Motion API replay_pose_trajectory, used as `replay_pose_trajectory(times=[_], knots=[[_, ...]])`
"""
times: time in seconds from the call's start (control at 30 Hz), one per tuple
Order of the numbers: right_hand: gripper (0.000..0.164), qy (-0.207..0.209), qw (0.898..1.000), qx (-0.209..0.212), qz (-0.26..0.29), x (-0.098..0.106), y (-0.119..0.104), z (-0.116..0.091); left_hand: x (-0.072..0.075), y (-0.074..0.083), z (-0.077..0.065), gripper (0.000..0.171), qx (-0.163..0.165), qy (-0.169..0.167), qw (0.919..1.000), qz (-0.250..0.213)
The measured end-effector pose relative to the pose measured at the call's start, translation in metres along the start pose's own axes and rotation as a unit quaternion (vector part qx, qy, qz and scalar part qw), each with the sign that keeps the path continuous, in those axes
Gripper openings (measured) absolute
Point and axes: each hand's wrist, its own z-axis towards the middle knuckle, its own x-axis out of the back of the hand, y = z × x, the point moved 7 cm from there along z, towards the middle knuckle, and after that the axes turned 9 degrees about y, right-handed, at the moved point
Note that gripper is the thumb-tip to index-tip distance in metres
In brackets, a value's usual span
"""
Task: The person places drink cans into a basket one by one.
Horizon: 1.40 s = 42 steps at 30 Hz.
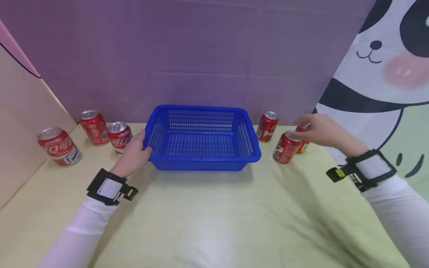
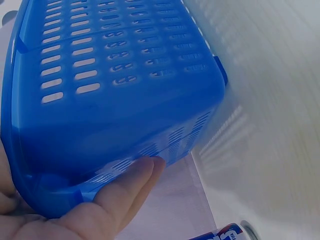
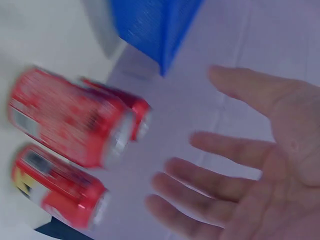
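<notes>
My left hand [image 1: 133, 154] grips the left rim of a blue plastic basket [image 1: 204, 159]. In the left wrist view its fingers [image 2: 127, 192] lie along the basket's slotted outer wall. Over on the right, my right hand [image 1: 320, 130] hovers above red cola cans, fingers spread and holding nothing. Nearest it is a front can [image 1: 284, 150]; a second can [image 1: 303, 147] is partly hidden behind that one and the hand. A third can [image 1: 267, 127] stands by the basket's right side. In the right wrist view, my open palm [image 3: 280, 175] faces the tops of these cans [image 3: 65, 117].
Left of the basket stand three more red cans: a larger one [image 1: 59, 147], one at the back [image 1: 93, 128], and one [image 1: 119, 138] close to my left hand. A purple cloth backdrop [image 1: 204, 56] rises behind the pale table [image 1: 207, 216]. A panda print [image 1: 375, 82] covers the right side.
</notes>
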Motion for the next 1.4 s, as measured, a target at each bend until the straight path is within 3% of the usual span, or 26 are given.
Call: replay_pose_trajectory(times=[0.23,0.53,1.03,1.4], knots=[[0.056,-0.106,0.994,-0.002,0.013,-0.010,0.009,0.031,0.002,-0.002,-0.001,0.063,-0.004,0.005,1.0000,0.006],[0.052,-0.144,0.989,-0.006,-0.017,-0.042,0.014,0.047,0.000,-0.005,-0.001,0.063,-0.001,-0.003,1.0000,0.005],[0.048,-0.146,0.989,0.003,0.006,-0.082,0.035,0.043,-0.003,0.007,-0.001,0.064,0.005,-0.019,0.9997,0.012],[0.043,-0.098,0.995,0.021,0.009,-0.075,0.026,0.040,-0.008,0.005,-0.001,0.064,0.015,-0.018,0.9996,0.013]])
